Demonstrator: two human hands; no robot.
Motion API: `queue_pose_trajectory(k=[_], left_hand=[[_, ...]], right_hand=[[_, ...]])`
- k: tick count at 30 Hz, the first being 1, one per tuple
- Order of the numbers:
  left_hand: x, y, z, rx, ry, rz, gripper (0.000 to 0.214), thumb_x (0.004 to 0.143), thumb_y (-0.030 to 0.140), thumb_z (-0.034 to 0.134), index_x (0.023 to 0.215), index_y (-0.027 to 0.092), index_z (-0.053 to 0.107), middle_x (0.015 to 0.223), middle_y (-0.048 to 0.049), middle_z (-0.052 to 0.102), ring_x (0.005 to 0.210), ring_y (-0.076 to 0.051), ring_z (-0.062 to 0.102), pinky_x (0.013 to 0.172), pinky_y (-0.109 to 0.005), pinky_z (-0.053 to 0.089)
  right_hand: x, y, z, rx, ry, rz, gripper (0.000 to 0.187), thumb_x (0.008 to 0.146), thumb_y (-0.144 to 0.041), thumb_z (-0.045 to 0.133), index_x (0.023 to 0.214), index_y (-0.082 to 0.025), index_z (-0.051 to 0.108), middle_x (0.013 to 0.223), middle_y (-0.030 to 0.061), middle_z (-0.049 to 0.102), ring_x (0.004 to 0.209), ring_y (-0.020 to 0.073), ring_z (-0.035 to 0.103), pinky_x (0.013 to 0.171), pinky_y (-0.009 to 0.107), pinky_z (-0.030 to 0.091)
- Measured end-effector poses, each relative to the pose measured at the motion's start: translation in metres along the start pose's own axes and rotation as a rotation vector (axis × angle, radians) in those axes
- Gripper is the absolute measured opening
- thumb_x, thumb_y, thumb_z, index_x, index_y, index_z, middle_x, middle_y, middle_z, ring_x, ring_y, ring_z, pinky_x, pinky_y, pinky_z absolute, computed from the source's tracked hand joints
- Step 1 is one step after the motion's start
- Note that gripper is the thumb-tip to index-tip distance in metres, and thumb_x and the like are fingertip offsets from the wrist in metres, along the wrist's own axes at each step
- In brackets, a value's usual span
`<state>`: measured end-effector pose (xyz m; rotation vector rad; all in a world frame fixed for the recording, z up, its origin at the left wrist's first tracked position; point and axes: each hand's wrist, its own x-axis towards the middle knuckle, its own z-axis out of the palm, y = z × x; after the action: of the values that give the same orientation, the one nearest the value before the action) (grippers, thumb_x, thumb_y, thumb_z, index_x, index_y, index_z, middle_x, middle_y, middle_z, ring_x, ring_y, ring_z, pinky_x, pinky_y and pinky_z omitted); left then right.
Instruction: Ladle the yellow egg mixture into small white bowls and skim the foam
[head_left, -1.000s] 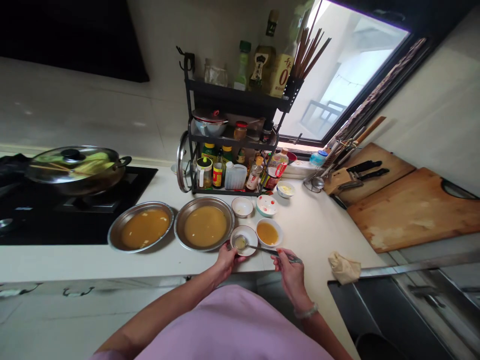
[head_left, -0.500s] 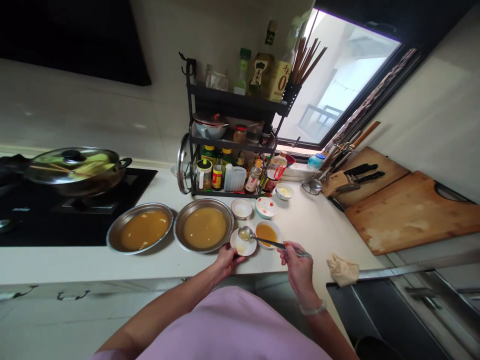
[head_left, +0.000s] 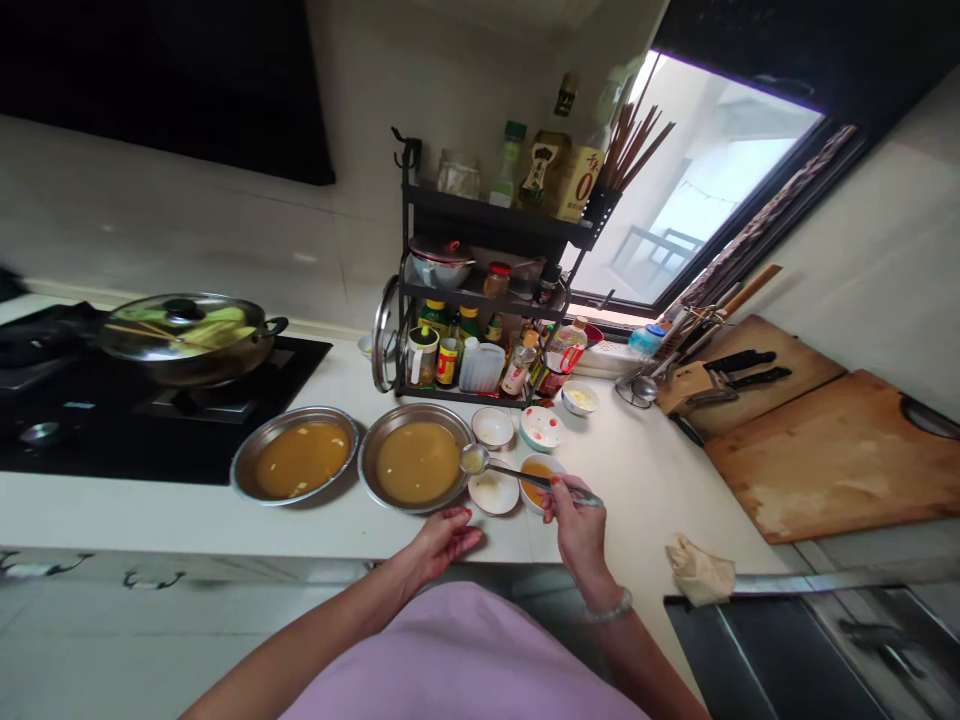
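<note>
My right hand [head_left: 574, 510] is closed on the handle of a metal spoon [head_left: 495, 466]. The spoon's bowl, with pale liquid in it, hangs over the right rim of a round metal dish [head_left: 375, 450] filled with yellow-brown liquid. Below the spoon sits a small white bowl [head_left: 493, 492]. A small bowl of orange sauce [head_left: 534, 470] stands right beside it, partly behind my right hand. My left hand [head_left: 442, 535] rests at the counter's front edge, fingers apart, holding nothing, just short of the white bowl.
A second metal dish [head_left: 247, 470] of the same liquid lies to the left. A lidded wok [head_left: 187, 335] sits on the black hob. A black spice rack [head_left: 487, 290], small bowls [head_left: 493, 425], knife block [head_left: 690, 380], wooden boards [head_left: 840, 450] and a crumpled cloth [head_left: 701, 572] surround the counter.
My right hand lifted the spoon out of the small white bowl and carried it left to the rim of the metal dish. My left hand let go of the white bowl and drew back.
</note>
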<state>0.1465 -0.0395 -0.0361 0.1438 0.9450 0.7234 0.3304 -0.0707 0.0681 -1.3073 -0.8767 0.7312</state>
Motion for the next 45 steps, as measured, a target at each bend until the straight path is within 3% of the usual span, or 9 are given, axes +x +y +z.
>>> queue_pose_trajectory(k=[4, 8, 13, 17, 20, 25, 35, 39, 45], left_hand=[[-0.018, 0.011, -0.016, -0.088, 0.036, 0.023, 0.012, 0.079, 0.005, 0.066, 0.085, 0.012, 0.058, 0.072, -0.0052, 0.065, 0.067, -0.017, 0.071, 0.064, -0.026, 0.061], [-0.028, 0.022, -0.027, -0.227, 0.112, 0.080, 0.011, 0.082, 0.002, 0.060, 0.079, 0.013, 0.059, 0.069, -0.0053, 0.066, 0.065, -0.015, 0.070, 0.068, -0.025, 0.061], [-0.031, 0.032, -0.035, -0.318, 0.157, 0.085, 0.015, 0.086, 0.002, 0.049, 0.081, 0.012, 0.059, 0.070, -0.0067, 0.067, 0.070, -0.016, 0.071, 0.072, -0.026, 0.060], [-0.034, 0.038, -0.037, -0.329, 0.160, 0.087, 0.016, 0.086, 0.002, 0.049, 0.084, 0.013, 0.060, 0.071, -0.0054, 0.068, 0.073, -0.018, 0.071, 0.076, -0.027, 0.060], [-0.036, 0.040, -0.036, -0.335, 0.173, 0.098, 0.016, 0.084, 0.001, 0.050, 0.084, 0.014, 0.060, 0.068, -0.0043, 0.067, 0.072, -0.018, 0.071, 0.077, -0.029, 0.060], [-0.040, 0.044, -0.027, -0.367, 0.257, 0.133, 0.019, 0.083, -0.002, 0.049, 0.085, 0.015, 0.057, 0.066, -0.0026, 0.065, 0.064, -0.016, 0.068, 0.071, -0.028, 0.060], [-0.042, 0.052, -0.024, -0.336, 0.285, 0.183, 0.019, 0.085, -0.003, 0.043, 0.082, 0.012, 0.054, 0.068, -0.0040, 0.064, 0.064, -0.014, 0.068, 0.066, -0.026, 0.060], [-0.040, 0.044, -0.014, -0.220, 0.252, 0.062, 0.015, 0.082, -0.003, 0.047, 0.084, 0.010, 0.054, 0.070, -0.0066, 0.063, 0.064, -0.017, 0.069, 0.061, -0.025, 0.060], [-0.020, 0.022, 0.033, -0.137, 0.052, -0.247, 0.022, 0.081, 0.006, 0.052, 0.103, 0.003, 0.050, 0.092, -0.0223, 0.064, 0.082, -0.031, 0.072, 0.058, -0.030, 0.060]], right_hand=[[-0.003, 0.010, 0.017, -0.062, -0.122, -0.122, 0.033, 0.081, -0.049, 0.065, 0.089, -0.017, 0.066, 0.055, -0.0018, 0.060, 0.041, 0.0114, 0.052, 0.042, 0.026, 0.050], [-0.010, 0.015, 0.026, -0.144, -0.269, -0.259, 0.025, 0.089, -0.041, 0.057, 0.096, -0.020, 0.069, 0.076, 0.0038, 0.066, 0.051, 0.0119, 0.058, 0.046, 0.025, 0.053], [-0.014, 0.006, 0.027, -0.253, -0.463, -0.553, 0.021, 0.092, -0.025, 0.052, 0.101, -0.023, 0.071, 0.091, 0.0092, 0.069, 0.070, 0.0179, 0.065, 0.051, 0.028, 0.055], [-0.015, -0.001, 0.029, -0.318, -0.515, -0.728, 0.025, 0.090, -0.016, 0.051, 0.102, -0.025, 0.072, 0.093, 0.0100, 0.070, 0.083, 0.0212, 0.067, 0.060, 0.031, 0.057], [-0.015, 0.002, 0.026, -0.295, -0.478, -0.693, 0.025, 0.091, -0.016, 0.050, 0.104, -0.024, 0.070, 0.091, 0.0096, 0.069, 0.076, 0.0191, 0.066, 0.055, 0.029, 0.056], [-0.009, 0.012, 0.007, -0.211, -0.291, -0.475, 0.019, 0.091, -0.027, 0.054, 0.101, -0.022, 0.070, 0.086, 0.0073, 0.068, 0.059, 0.0149, 0.061, 0.046, 0.027, 0.053], [0.000, -0.002, -0.035, -0.246, 0.067, -0.315, 0.026, 0.086, -0.042, 0.061, 0.090, -0.017, 0.068, 0.067, 0.0023, 0.065, 0.048, 0.0136, 0.057, 0.049, 0.029, 0.053], [0.001, -0.002, -0.048, -0.241, 0.153, -0.264, 0.032, 0.084, -0.046, 0.061, 0.093, -0.015, 0.066, 0.064, 0.0019, 0.065, 0.047, 0.0138, 0.057, 0.049, 0.029, 0.053], [-0.005, 0.004, -0.073, -0.297, 0.182, -0.172, 0.040, 0.081, -0.054, 0.062, 0.090, -0.015, 0.065, 0.058, 0.0007, 0.063, 0.044, 0.0136, 0.055, 0.043, 0.027, 0.050]])
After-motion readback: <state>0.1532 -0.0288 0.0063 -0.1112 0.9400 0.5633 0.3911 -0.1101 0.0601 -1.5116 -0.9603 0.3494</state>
